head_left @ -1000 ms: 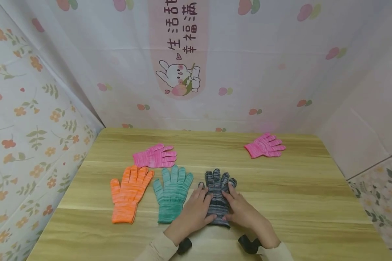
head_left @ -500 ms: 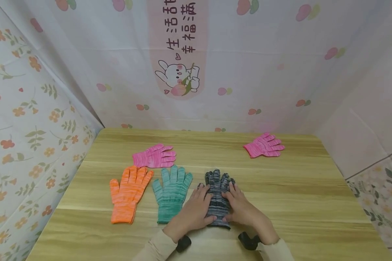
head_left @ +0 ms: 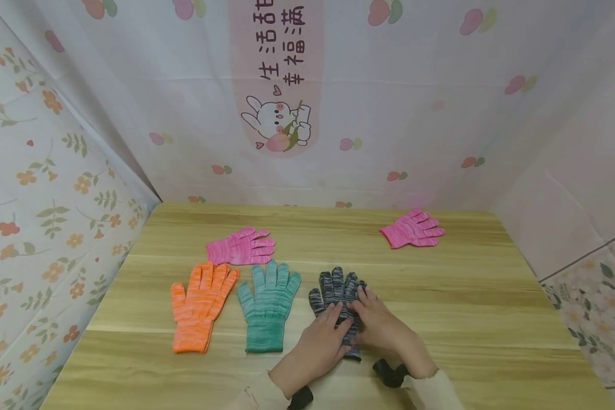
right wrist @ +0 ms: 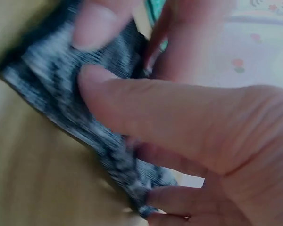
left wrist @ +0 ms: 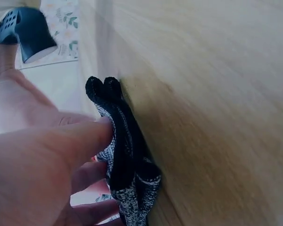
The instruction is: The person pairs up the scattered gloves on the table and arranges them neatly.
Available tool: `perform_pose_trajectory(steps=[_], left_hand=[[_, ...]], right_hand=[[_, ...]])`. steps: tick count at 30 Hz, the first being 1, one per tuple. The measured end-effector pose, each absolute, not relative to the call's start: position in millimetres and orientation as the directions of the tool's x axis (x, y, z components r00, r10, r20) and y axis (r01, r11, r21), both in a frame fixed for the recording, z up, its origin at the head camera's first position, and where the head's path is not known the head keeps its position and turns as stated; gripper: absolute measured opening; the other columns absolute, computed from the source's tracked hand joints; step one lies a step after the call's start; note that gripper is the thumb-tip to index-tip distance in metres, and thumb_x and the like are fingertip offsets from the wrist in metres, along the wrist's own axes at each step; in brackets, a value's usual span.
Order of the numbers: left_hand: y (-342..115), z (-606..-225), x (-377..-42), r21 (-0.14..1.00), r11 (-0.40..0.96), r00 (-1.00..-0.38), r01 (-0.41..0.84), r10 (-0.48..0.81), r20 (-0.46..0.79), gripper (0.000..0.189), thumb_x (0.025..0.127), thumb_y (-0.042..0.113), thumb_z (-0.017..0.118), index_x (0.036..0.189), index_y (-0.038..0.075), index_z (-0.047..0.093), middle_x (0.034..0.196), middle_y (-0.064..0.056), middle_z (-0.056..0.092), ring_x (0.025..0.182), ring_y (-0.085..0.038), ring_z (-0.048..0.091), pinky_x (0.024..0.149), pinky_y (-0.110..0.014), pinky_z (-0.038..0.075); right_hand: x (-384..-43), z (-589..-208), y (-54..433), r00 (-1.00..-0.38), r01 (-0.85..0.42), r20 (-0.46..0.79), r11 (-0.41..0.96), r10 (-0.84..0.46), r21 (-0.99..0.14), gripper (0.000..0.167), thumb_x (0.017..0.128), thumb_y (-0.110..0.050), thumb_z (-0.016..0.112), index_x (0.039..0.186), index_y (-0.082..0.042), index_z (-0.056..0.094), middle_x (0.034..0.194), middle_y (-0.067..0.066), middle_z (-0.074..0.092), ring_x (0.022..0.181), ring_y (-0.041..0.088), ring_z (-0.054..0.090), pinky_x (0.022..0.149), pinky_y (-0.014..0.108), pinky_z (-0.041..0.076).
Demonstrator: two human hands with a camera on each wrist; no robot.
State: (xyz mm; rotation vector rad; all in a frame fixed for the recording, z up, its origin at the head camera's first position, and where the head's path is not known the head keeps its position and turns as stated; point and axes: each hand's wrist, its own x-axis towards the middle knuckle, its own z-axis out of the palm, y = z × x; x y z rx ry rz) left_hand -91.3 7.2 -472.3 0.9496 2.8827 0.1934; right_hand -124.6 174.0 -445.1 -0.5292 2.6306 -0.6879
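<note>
A black-and-grey knit glove lies flat with its fingers pointing away from me. My left hand rests on its lower palm and cuff, fingers fairly straight. On the glove's right side my right hand touches the edge, its fingertips near the glove's rightmost finger. In the left wrist view, my left thumb and fingers lie against the dark glove, close above the wood. The right wrist view shows both thumbs on the blurred glove fabric. Left of it lies a teal glove, palm flat.
An orange glove lies left of the teal one. Behind them is a pink glove, nearly touching the orange fingertips. Another pink glove lies at the back right. Patterned cloth hangs behind the wooden table.
My left hand has slid toward me and rightward, from the black-and-grey glove's left edge onto its lower part, uncovering its left finger. The right hand stays nearly in place.
</note>
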Motion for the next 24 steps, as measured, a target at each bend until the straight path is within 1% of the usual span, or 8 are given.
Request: perform_pose_trajectory(steps=[2, 5, 8, 15, 16, 19, 21, 24], left_hand=[[7.3, -472.6, -92.1, 0.156, 0.799, -0.801, 0.581, 0.595, -0.065, 0.05, 0.091, 0.042, 0.055, 0.135, 0.018, 0.049, 0.145, -0.013, 0.039, 0.133, -0.027, 0.039, 0.103, -0.035, 0.041], [7.7, -472.1, -92.8, 0.163, 0.8, -0.802, 0.577, 0.593, -0.069, 0.05, 0.091, 0.041, 0.055, 0.135, 0.018, 0.049, 0.145, -0.013, 0.038, 0.133, -0.027, 0.039, 0.103, -0.035, 0.041], [7.2, -469.1, -92.4, 0.16, 0.805, -0.806, 0.572, 0.587, -0.074, 0.049, 0.091, 0.04, 0.054, 0.135, 0.019, 0.049, 0.145, -0.013, 0.038, 0.133, -0.027, 0.039, 0.104, -0.033, 0.04], [8.0, -466.4, -93.3, 0.154, 0.81, -0.808, 0.566, 0.582, -0.09, 0.044, 0.093, 0.035, 0.053, 0.134, 0.019, 0.05, 0.144, -0.013, 0.04, 0.132, -0.027, 0.041, 0.103, -0.033, 0.041], [8.2, -466.2, -93.5, 0.152, 0.811, -0.809, 0.565, 0.581, -0.093, 0.043, 0.093, 0.035, 0.053, 0.134, 0.019, 0.051, 0.144, -0.013, 0.04, 0.132, -0.027, 0.041, 0.103, -0.033, 0.041], [9.2, -466.0, -94.1, 0.158, 0.815, -0.811, 0.557, 0.575, -0.109, 0.043, 0.093, 0.036, 0.053, 0.133, 0.019, 0.051, 0.144, -0.013, 0.04, 0.132, -0.027, 0.041, 0.103, -0.033, 0.041], [9.9, -465.8, -94.8, 0.166, 0.817, -0.812, 0.553, 0.573, -0.113, 0.043, 0.093, 0.036, 0.053, 0.132, 0.018, 0.052, 0.143, -0.013, 0.041, 0.131, -0.028, 0.041, 0.103, -0.034, 0.042], [11.1, -464.8, -96.7, 0.18, 0.816, -0.811, 0.55, 0.573, -0.118, 0.041, 0.094, 0.035, 0.052, 0.131, 0.018, 0.053, 0.142, -0.013, 0.042, 0.13, -0.028, 0.042, 0.101, -0.034, 0.043]], right_hand=[[-133.0, -442.9, 177.6, -0.873, -0.248, -0.239, 0.81, -0.425, -0.532, 0.049, 0.075, -0.013, 0.074, 0.118, 0.005, 0.058, 0.137, 0.032, 0.04, 0.132, 0.047, 0.03, 0.108, 0.062, 0.018], [-152.1, -439.8, 186.8, -0.899, -0.209, -0.208, 0.795, -0.385, -0.57, 0.041, 0.083, -0.013, 0.067, 0.118, 0.006, 0.057, 0.123, 0.025, 0.057, 0.117, 0.041, 0.051, 0.102, 0.056, 0.034], [-175.0, -439.4, 200.0, -0.935, -0.147, -0.17, 0.775, -0.312, -0.614, 0.04, 0.089, -0.015, 0.06, 0.121, 0.008, 0.053, 0.113, 0.023, 0.062, 0.103, 0.037, 0.059, 0.089, 0.05, 0.048], [-225.6, -453.2, 232.3, -0.976, -0.006, -0.163, 0.769, -0.143, -0.639, 0.053, 0.092, -0.012, 0.05, 0.134, 0.015, 0.033, 0.118, 0.036, 0.052, 0.109, 0.045, 0.052, 0.09, 0.051, 0.045], [-230.8, -455.2, 234.6, -0.976, 0.01, -0.173, 0.768, -0.132, -0.641, 0.051, 0.091, -0.01, 0.05, 0.132, 0.015, 0.033, 0.116, 0.036, 0.051, 0.107, 0.045, 0.052, 0.089, 0.05, 0.045], [-242.5, -458.7, 239.2, -0.973, 0.029, -0.198, 0.794, -0.115, -0.607, 0.056, 0.089, -0.009, 0.048, 0.135, 0.015, 0.029, 0.126, 0.038, 0.043, 0.118, 0.048, 0.042, 0.097, 0.054, 0.039], [-247.9, -460.6, 241.1, -0.967, 0.034, -0.226, 0.818, -0.118, -0.574, 0.056, 0.087, -0.01, 0.047, 0.135, 0.014, 0.029, 0.126, 0.037, 0.041, 0.12, 0.048, 0.039, 0.099, 0.055, 0.036], [-251.7, -463.0, 242.8, -0.961, 0.02, -0.246, 0.855, -0.127, -0.518, 0.053, 0.089, -0.013, 0.046, 0.132, 0.015, 0.033, 0.128, 0.036, 0.043, 0.121, 0.048, 0.039, 0.1, 0.057, 0.035]])
